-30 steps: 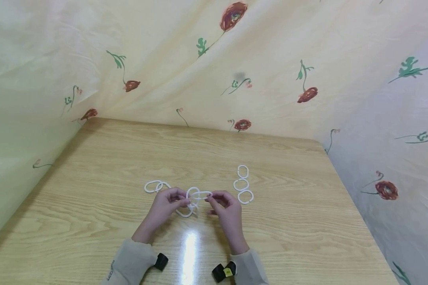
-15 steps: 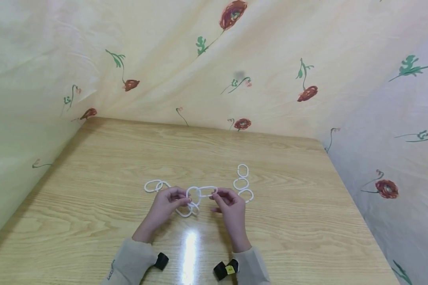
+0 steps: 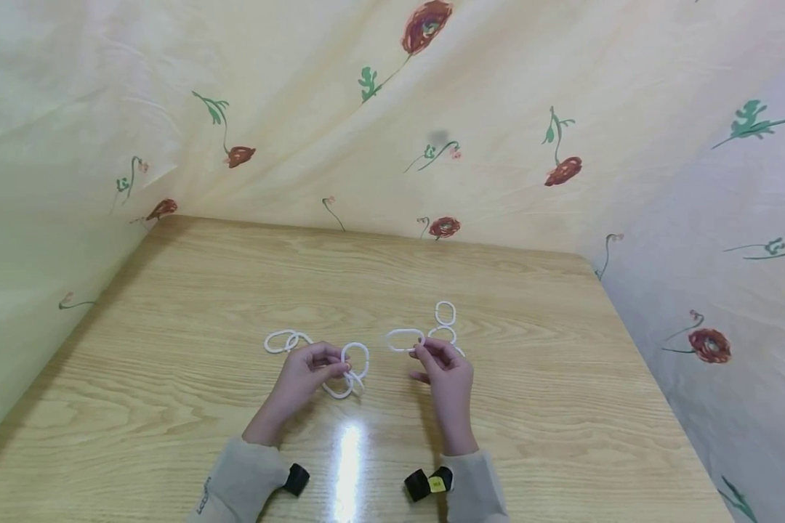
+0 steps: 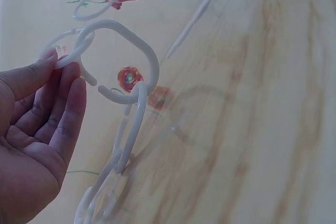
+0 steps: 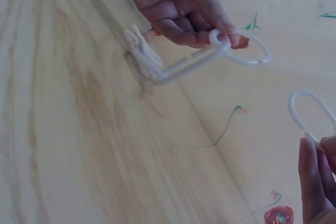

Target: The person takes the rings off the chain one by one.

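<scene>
Chain point(image 3: 347, 374) pinched up off the table point(image 3: 170, 407) by left hand point(image 3: 304, 374), loose ring point(image 3: 405, 339) pinched in right hand point(image 3: 446, 367) just right of chain, apart, open gap showing for hooking.

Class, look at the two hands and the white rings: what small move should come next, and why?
Probably the right hand sets its single ring down by the loose rings: that ring hangs clear of the chain the left hand holds, linked to nothing.
</scene>
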### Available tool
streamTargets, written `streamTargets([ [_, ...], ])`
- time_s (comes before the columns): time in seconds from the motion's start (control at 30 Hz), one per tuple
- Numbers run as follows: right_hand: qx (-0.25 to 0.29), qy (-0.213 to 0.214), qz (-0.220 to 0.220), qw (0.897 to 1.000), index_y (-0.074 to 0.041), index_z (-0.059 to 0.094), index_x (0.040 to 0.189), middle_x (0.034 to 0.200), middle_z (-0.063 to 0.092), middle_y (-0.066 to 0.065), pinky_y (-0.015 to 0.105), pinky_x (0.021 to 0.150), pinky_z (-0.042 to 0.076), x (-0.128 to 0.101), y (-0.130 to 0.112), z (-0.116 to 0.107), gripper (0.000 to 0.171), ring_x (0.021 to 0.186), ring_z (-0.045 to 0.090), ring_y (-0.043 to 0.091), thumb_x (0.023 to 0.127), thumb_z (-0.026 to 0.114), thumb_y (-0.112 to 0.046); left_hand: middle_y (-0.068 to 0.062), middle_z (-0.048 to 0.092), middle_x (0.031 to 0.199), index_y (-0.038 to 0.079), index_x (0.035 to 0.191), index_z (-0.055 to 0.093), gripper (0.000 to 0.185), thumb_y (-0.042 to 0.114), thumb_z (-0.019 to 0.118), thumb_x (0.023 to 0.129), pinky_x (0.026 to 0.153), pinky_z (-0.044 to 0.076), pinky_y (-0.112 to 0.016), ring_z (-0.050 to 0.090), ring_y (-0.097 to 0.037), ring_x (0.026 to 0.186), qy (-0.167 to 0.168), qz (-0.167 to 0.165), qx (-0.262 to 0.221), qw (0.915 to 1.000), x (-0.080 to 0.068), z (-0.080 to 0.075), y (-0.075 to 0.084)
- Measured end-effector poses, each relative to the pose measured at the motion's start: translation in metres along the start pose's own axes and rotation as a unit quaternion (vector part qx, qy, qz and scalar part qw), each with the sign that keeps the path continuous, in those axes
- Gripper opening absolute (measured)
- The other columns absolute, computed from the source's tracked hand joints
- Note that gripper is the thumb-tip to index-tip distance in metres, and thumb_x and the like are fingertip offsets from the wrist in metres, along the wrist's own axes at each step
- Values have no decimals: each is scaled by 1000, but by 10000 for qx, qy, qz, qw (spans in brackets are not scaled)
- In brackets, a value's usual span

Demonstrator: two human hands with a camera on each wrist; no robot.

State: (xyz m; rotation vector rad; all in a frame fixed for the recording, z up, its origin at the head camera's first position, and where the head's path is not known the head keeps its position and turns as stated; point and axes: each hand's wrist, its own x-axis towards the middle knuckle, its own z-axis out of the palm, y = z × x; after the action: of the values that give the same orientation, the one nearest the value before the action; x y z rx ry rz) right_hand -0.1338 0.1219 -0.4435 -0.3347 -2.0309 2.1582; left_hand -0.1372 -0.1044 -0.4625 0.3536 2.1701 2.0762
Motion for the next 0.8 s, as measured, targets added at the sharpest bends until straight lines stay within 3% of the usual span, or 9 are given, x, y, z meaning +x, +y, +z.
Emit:
streamTargets([
  [0.23,-8,237,132,9996,11,62,113,86,69,-3,23,61,61,8,-1,-12,29,78,68,5,89,68,-5,-19,68,90,-15,102,63,22,0,68,86,76,61,-27,66,-2,76,74,-57,68,9999,1,0,0],
  [0.5,-56,418,380,9984,12,61,113,79,68,-8,21,60,60,15,-4,-23,29,74,66,3,90,66,-4,-23,67,93,-15,103,62,24,1,68,87,76,60,-23,65,-3,77,13,-51,9,10000,1,1,0],
  [0.8,-648,297,790,9943,10,63,112,76,66,-7,19,56,58,19,5,-26,25,69,66,3,90,66,-2,-24,67,92,-14,103,62,22,1,68,87,77,61,-26,65,-2,77,-5,-56,-4,10000,1,1,0],
])
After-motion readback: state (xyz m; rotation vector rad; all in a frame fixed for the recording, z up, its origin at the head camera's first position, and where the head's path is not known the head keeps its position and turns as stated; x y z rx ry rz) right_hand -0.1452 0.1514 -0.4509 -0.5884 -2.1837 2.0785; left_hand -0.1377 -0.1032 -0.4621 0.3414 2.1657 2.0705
